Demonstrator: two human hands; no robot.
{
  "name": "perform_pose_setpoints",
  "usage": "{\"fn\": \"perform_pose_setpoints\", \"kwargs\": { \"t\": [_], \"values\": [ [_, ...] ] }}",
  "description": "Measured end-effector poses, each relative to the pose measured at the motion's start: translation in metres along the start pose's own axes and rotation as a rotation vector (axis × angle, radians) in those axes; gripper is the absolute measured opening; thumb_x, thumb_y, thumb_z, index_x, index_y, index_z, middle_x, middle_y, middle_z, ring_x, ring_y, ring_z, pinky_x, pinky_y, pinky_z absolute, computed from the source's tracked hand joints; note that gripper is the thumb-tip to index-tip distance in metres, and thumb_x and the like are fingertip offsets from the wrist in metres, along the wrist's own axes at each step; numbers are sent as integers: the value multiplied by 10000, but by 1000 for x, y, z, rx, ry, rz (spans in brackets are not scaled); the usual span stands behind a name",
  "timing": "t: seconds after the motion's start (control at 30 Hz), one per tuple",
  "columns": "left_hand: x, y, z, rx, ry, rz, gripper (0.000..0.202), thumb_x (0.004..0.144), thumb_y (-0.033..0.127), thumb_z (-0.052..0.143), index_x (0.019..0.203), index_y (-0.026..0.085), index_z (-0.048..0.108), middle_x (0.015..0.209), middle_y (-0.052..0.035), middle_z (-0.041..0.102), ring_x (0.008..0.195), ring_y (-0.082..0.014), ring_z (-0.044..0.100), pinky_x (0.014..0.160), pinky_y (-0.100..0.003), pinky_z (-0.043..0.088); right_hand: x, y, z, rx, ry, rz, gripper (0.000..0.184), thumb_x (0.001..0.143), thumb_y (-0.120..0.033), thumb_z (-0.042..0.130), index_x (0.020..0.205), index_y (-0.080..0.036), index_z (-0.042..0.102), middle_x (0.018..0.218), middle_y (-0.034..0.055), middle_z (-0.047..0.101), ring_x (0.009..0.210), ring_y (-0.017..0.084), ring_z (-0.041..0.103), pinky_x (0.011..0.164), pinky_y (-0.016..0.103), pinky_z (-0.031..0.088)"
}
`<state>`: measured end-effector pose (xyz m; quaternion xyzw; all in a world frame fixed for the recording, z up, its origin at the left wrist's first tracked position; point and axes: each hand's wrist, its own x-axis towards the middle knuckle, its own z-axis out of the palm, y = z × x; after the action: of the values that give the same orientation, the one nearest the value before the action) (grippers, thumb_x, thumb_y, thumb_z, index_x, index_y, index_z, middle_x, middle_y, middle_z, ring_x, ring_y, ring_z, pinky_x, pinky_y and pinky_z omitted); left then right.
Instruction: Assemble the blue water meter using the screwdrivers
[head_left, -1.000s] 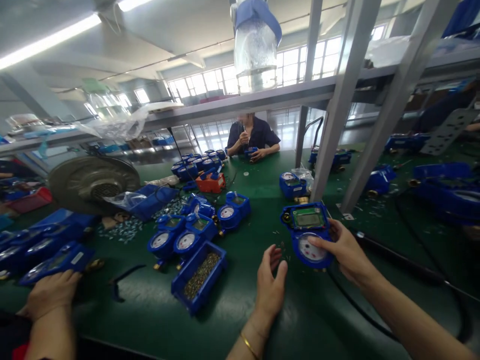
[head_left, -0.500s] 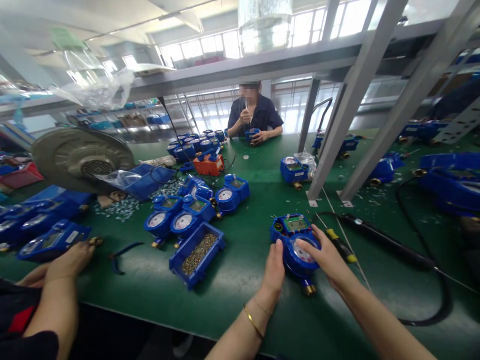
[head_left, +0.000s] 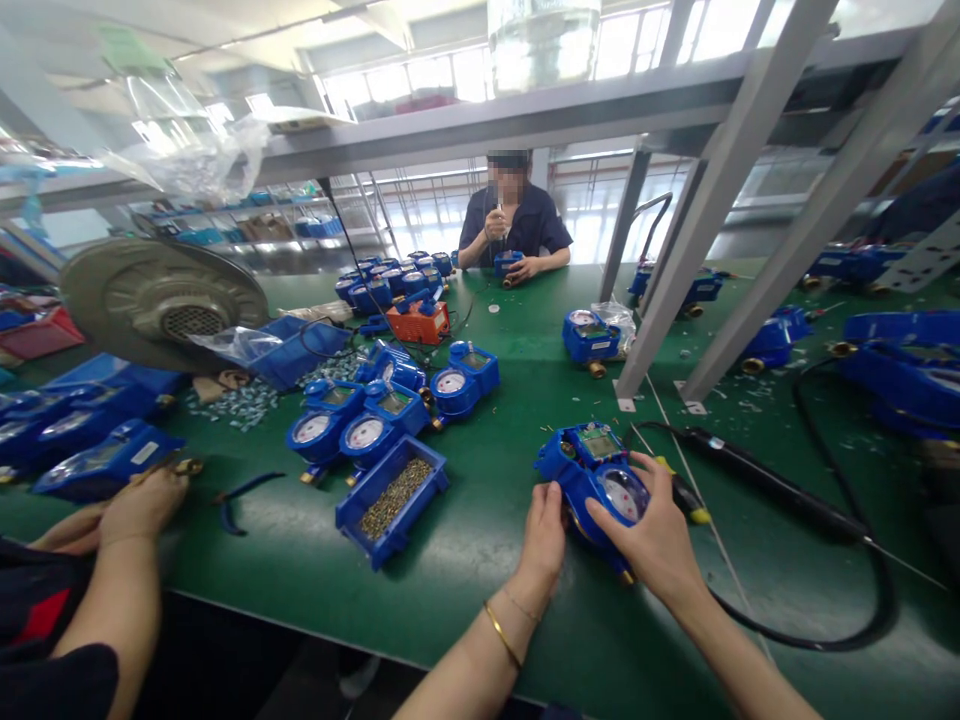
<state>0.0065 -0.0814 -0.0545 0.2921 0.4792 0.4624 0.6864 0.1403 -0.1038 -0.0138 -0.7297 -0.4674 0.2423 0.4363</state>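
A blue water meter [head_left: 583, 487] with a white round dial and an uncovered green circuit board rests tilted on the green bench before me. My left hand [head_left: 545, 540] presses its fingers along the meter's left side. Across the dial end, my right hand [head_left: 664, 525] grips it, thumb near the dial and fingers at the far right edge. A brass fitting shows at the meter's near end. Just beyond my right hand lies a screwdriver [head_left: 686, 497] with a yellow and black handle, partly hidden by the fingers.
A blue bin of small screws [head_left: 397, 500] stands left of my hands, with several finished-looking meters [head_left: 365, 430] behind it. A black power screwdriver [head_left: 772, 480] and its cable lie right. Metal posts [head_left: 720, 190] rise ahead. A co-worker's hand [head_left: 146, 500] holds another meter at left.
The water meter has turned and tipped in my hands, its dial now facing more to the right. My right hand has shifted slightly right and round its side.
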Motion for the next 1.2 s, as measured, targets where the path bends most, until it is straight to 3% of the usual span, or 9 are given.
{"fn": "perform_pose_setpoints", "kwargs": {
  "t": [0.2, 0.4, 0.57, 0.73, 0.93, 1.07, 1.2],
  "values": [
    [4, 2, 5, 21, -4, -18, 829, 660, 841, 716, 1113, 177, 512, 1138, -159, 695, 1086, -294, 678, 963, -394, 517, 7, 17, -7, 192, 0, 95, 981, 537, -729, 778, 1299, -203, 453, 1261, 186, 643, 1160, 365, 644, 1070, 550, 467],
    [9, -3, 7, -1, -2, -56, 945, 676, 741, 771, 1301, 105, 457, 1312, -270, 633, 1263, -352, 619, 1074, -436, 479, 16, 21, -9, 319, -2, 214, 1014, 508, -733, 801, 1286, -192, 440, 1228, 193, 645, 1137, 367, 652, 1054, 555, 482],
    [8, -3, 10, -11, -28, -38, 840, 703, 659, 799, 1289, 120, 530, 1285, -212, 672, 1292, -364, 589, 1122, -447, 443, 17, 22, -13, 280, 16, 138, 975, 501, -719, 802, 1254, -189, 481, 1254, 189, 638, 1186, 361, 635, 1082, 531, 474],
    [5, 5, 12, -25, -34, -35, 975, 692, 669, 796, 1367, 56, 450, 1273, -257, 663, 1254, -361, 609, 1124, -454, 444, 20, 31, -15, 236, 59, 179, 997, 516, -736, 815, 1285, -198, 479, 1234, 182, 658, 1162, 373, 646, 1062, 556, 475],
    [2, 8, 12, 83, -46, 59, 793, 717, 627, 805, 1269, 117, 552, 1382, -251, 605, 1288, -346, 591, 1120, -428, 455, 19, 28, -10, 131, 60, 280, 1118, 596, -845, 703, 1421, -165, 377, 1235, 212, 653, 1099, 377, 673, 1017, 561, 500],
    [2, 14, 14, 159, -54, 96, 810, 754, 723, 726, 1269, 118, 571, 1373, -232, 617, 1326, -353, 558, 1168, -443, 412, 5, 11, -3, -36, -6, 155, 1010, 702, -808, 598, 1434, -138, 407, 1381, 238, 558, 1233, 408, 606, 1082, 589, 462],
    [9, 22, 9, 245, 15, 34, 839, 676, 727, 786, 1228, 124, 599, 1340, -217, 647, 1341, -383, 543, 1196, -476, 381, -15, -1, 5, -52, -91, -93, 811, 783, -505, 636, 1475, -154, 400, 1482, 188, 486, 1411, 335, 478, 1208, 521, 379]
  ]
}}
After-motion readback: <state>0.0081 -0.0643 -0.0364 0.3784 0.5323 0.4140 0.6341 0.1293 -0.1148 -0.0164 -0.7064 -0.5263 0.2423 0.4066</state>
